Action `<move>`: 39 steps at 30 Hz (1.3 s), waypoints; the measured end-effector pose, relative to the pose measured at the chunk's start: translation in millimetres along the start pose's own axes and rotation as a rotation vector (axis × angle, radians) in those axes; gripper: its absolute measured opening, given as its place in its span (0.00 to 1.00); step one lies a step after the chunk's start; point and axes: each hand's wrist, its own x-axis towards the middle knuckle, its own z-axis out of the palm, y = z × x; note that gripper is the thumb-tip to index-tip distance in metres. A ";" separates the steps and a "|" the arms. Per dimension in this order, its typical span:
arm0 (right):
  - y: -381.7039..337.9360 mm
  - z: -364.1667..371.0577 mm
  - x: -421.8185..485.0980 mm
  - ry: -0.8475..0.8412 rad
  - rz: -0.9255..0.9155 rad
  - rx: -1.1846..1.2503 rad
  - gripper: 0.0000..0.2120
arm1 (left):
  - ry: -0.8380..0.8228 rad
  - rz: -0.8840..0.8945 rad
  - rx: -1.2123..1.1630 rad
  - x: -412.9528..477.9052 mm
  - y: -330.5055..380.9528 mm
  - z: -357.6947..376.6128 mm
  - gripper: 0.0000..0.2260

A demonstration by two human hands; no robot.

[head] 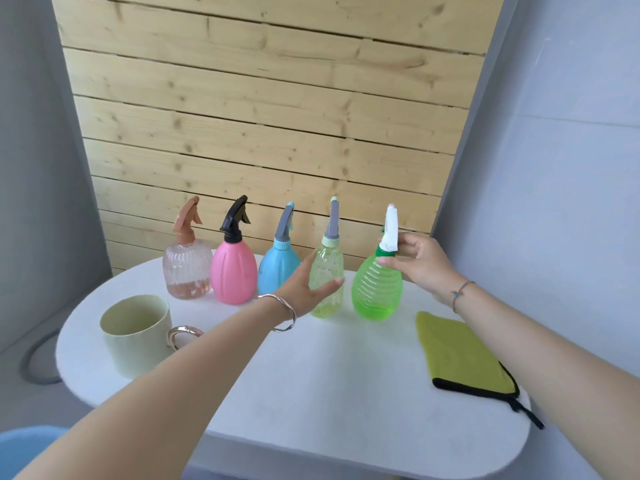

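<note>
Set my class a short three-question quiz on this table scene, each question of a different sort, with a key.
1. How many spray bottles stand in the row on the white table?
2. Which bottle does the right hand hold by the neck? A. pink B. blue C. bright green
3. True or false: the left hand is at the pale yellow-green bottle.

Key: 1. five. 2. C, the bright green bottle. 3. true.
</note>
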 end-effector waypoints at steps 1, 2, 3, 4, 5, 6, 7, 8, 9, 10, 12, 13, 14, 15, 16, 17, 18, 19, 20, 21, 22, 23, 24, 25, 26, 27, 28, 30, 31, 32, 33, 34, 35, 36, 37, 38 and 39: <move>5.3 0.0 5.8 0.003 0.007 0.000 0.15 | 0.002 0.005 0.000 4.8 -2.1 3.6 0.37; 10.0 0.3 9.6 0.003 0.017 0.002 0.15 | 0.009 0.007 -0.003 7.4 -4.0 6.2 0.38; 14.7 0.9 13.2 -0.002 0.030 0.005 0.16 | 0.018 0.008 -0.009 10.0 -6.3 8.5 0.40; 19.6 2.5 17.8 -0.011 0.046 0.014 0.16 | 0.021 0.006 -0.018 13.9 -9.5 9.8 0.41; 23.5 3.6 20.4 -0.019 0.061 0.021 0.16 | 0.018 0.003 -0.026 16.1 -12.4 11.2 0.41; 27.9 5.2 23.5 -0.028 0.075 0.029 0.17 | 0.013 0.004 -0.033 18.1 -14.9 11.9 0.42; 31.3 6.4 25.8 -0.034 0.086 0.034 0.17 | 0.012 0.012 -0.041 19.4 -16.4 12.6 0.42; 34.0 8.0 27.0 -0.041 0.094 0.039 0.17 | 0.016 0.021 -0.047 19.7 -17.7 13.4 0.42; 36.2 9.6 27.3 -0.050 0.101 0.045 0.18 | 0.021 0.031 -0.054 20.1 -19.0 14.3 0.42; 38.7 11.6 27.6 -0.061 0.109 0.056 0.18 | 0.027 0.040 -0.061 20.9 -20.6 15.3 0.42; 41.9 15.5 27.2 -0.078 0.117 0.079 0.18 | 0.035 0.056 -0.076 21.7 -22.3 17.0 0.42; 42.6 16.8 27.0 -0.082 0.116 0.085 0.18 | 0.040 0.060 -0.080 21.7 -22.4 18.3 0.42; 43.1 18.4 27.4 -0.082 0.112 0.092 0.18 | 0.049 0.063 -0.082 22.2 -23.2 19.2 0.42; 43.2 19.1 27.6 -0.080 0.109 0.094 0.18 | 0.059 0.064 -0.086 22.6 -23.5 20.3 0.41; 43.6 19.7 27.4 -0.077 0.106 0.095 0.18 | 0.069 0.063 -0.095 22.7 -24.2 21.5 0.41; 44.5 20.6 27.3 -0.072 0.104 0.100 0.19 | 0.079 0.064 -0.105 23.5 -25.3 23.0 0.41; 45.4 20.8 27.2 -0.068 0.102 0.111 0.19 | 0.087 0.069 -0.115 23.7 -26.0 24.6 0.41; 46.4 20.5 26.8 -0.065 0.104 0.120 0.19 | 0.091 0.074 -0.121 24.2 -26.0 26.3 0.42; 47.0 20.5 26.9 -0.067 0.107 0.124 0.19 | 0.094 0.076 -0.125 24.7 -25.9 27.7 0.42; 46.7 20.8 27.0 -0.071 0.110 0.124 0.19 | 0.099 0.075 -0.133 25.5 -25.8 28.6 0.42; 46.9 21.0 26.6 -0.077 0.114 0.124 0.19 | 0.104 0.069 -0.141 25.8 -25.6 30.0 0.42; 46.5 21.6 26.6 -0.080 0.116 0.120 0.19 | 0.111 0.065 -0.149 26.4 -25.3 31.0 0.42; 46.1 22.3 26.5 -0.080 0.116 0.111 0.19 | 0.118 0.062 -0.154 26.7 -24.6 32.0 0.43; 44.4 22.7 25.6 -0.075 0.114 0.088 0.19 | 0.122 0.061 -0.156 27.4 -24.3 33.0 0.43; 42.2 22.4 23.8 -0.067 0.106 0.054 0.19 | 0.122 0.061 -0.154 27.1 -23.6 34.0 0.43; 40.3 21.5 23.4 -0.060 0.090 0.014 0.19 | 0.120 0.061 -0.147 26.9 -23.5 34.4 0.44; 37.3 18.4 21.4 -0.052 0.073 -0.013 0.19 | 0.119 0.063 -0.140 25.1 -23.3 35.4 0.44; 32.4 6.9 16.5 -0.049 0.069 -0.046 0.21 | 0.141 0.077 -0.134 21.2 -23.5 38.9 0.44; 32.2 -0.9 12.9 -0.051 0.077 -0.075 0.21 | 0.170 0.086 -0.131 18.5 -24.0 42.3 0.43; 33.5 -9.1 8.3 -0.043 0.092 -0.112 0.20 | 0.199 0.091 -0.128 15.5 -24.1 46.2 0.43; 38.1 -20.8 -1.7 -0.017 0.112 -0.155 0.18 | 0.222 0.095 -0.124 9.9 -21.8 54.3 0.43; 45.0 -27.4 -6.2 0.014 0.121 -0.188 0.17 | 0.251 0.098 -0.116 6.6 -22.0 58.5 0.42; 54.5 -37.8 -18.1 0.046 0.144 -0.232 0.16 | 0.266 0.108 -0.110 0.4 -19.7 68.1 0.42; 64.7 -45.4 -28.2 0.062 0.166 -0.292 0.16 | 0.280 0.127 -0.101 -4.6 -17.4 74.4 0.43; 76.6 -53.5 -41.6 0.052 0.195 -0.369 0.17 | 0.288 0.151 -0.091 -10.3 -14.0 83.1 0.42; 89.2 -58.7 -53.7 0.022 0.226 -0.445 0.19 | 0.289 0.183 -0.075 -14.5 -11.0 90.3 0.42; 102.0 -62.6 -69.5 -0.021 0.265 -0.507 0.21 | 0.275 0.211 -0.050 -19.8 -7.2 99.4 0.41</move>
